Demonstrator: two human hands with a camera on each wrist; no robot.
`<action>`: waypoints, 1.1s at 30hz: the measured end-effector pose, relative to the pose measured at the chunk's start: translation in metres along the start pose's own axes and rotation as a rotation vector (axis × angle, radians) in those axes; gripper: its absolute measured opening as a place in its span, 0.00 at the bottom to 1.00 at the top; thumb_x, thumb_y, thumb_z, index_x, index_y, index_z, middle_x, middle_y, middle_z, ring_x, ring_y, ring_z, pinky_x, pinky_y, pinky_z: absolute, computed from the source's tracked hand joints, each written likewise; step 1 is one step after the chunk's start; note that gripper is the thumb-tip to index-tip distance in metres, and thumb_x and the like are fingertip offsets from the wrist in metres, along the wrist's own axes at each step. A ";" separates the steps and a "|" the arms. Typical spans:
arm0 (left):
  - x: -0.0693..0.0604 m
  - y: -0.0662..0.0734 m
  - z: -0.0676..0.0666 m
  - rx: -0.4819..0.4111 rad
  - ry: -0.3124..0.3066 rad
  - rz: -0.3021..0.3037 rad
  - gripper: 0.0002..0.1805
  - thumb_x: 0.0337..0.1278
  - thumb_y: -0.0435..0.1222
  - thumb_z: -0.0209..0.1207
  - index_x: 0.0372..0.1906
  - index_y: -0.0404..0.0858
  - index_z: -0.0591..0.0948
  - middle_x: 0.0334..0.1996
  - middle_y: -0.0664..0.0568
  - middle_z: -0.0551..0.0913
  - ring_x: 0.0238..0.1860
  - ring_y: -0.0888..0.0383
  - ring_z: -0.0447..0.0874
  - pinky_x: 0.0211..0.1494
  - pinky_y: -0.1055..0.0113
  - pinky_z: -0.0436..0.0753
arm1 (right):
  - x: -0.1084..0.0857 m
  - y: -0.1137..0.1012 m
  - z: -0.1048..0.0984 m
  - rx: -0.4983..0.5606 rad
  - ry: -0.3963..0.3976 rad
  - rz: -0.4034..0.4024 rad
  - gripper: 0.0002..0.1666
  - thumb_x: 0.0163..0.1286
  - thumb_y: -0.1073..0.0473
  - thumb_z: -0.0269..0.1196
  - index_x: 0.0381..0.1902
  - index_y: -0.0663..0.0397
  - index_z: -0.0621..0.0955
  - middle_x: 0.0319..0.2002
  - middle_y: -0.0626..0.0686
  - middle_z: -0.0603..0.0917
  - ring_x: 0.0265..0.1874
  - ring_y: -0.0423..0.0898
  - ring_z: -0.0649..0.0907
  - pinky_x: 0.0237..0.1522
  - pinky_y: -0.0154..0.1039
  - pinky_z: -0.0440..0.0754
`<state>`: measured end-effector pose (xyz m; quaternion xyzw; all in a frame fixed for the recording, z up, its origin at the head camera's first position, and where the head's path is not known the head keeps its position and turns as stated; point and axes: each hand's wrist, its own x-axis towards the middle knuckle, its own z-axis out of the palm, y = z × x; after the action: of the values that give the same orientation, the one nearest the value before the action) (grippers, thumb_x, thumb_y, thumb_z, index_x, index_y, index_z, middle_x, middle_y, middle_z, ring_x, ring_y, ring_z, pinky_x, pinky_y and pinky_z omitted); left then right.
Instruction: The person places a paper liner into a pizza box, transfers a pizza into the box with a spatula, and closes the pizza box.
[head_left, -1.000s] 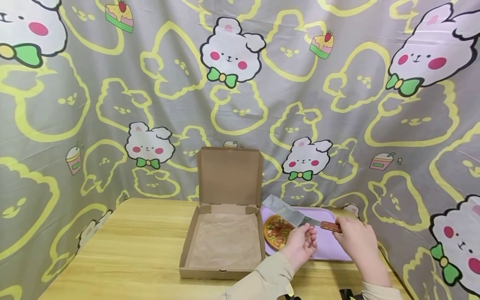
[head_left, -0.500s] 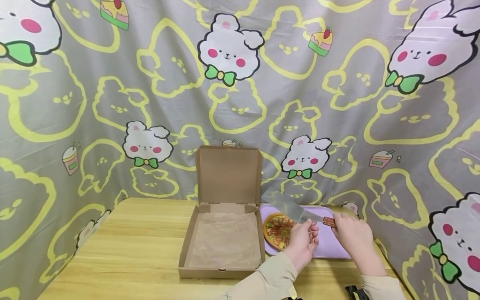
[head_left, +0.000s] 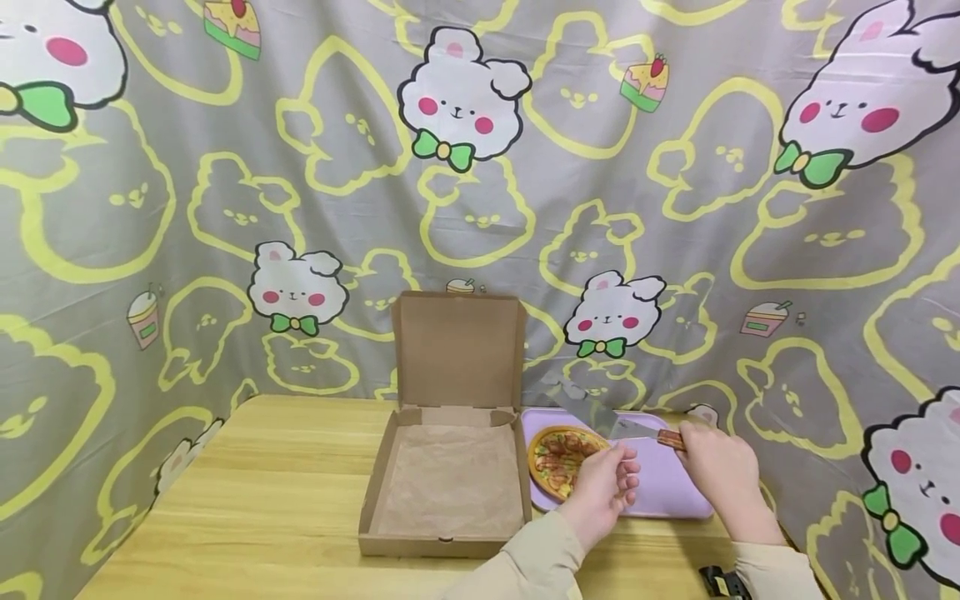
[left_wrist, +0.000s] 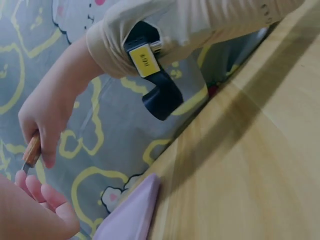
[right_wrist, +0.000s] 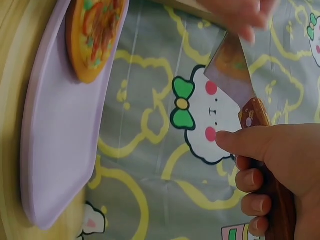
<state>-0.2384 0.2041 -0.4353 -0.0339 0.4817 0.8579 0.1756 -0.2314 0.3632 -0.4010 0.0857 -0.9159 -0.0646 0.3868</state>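
My right hand (head_left: 720, 467) grips the wooden handle (right_wrist: 257, 115) of a metal spatula (head_left: 636, 428). Its broad, shiny blade slants up to the left above a lilac tray (head_left: 667, 483) and mirrors the surroundings. In the right wrist view, the blade shows a reflection of the pizza. Near the blade's lower edge is my left hand (head_left: 600, 487), fingers loosely bent; whether they touch the metal I cannot tell. In the left wrist view, the left fingers (left_wrist: 55, 197) show in front of the spatula. A pizza (head_left: 558, 458) lies on the tray's left part, partly covered by my left hand.
Left of the tray stands a brown cardboard pizza box (head_left: 438, 546), lid raised and paper lining its bottom. Both rest on a wooden table (head_left: 262, 492). A patterned curtain (head_left: 480, 208) rises behind and along both sides. A black wrist-camera mount (left_wrist: 162, 97) is on the right sleeve.
The spatula and my right hand have moved slightly to the right. More of the pizza is uncovered, and the gap between the blade and my left fingers looks wider.
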 end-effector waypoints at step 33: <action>0.006 -0.018 -0.078 -0.096 0.232 0.004 0.16 0.65 0.39 0.46 0.51 0.33 0.70 0.21 0.58 0.75 0.22 0.64 0.71 0.27 0.73 0.71 | -0.017 0.040 -0.004 0.070 -0.284 0.145 0.14 0.52 0.61 0.72 0.29 0.59 0.76 0.22 0.57 0.81 0.19 0.56 0.79 0.20 0.52 0.71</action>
<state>-0.2466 0.1489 -0.4923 -0.1401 0.4572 0.8707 0.1151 -0.2212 0.4053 -0.4031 0.0229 -0.9669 -0.0159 0.2537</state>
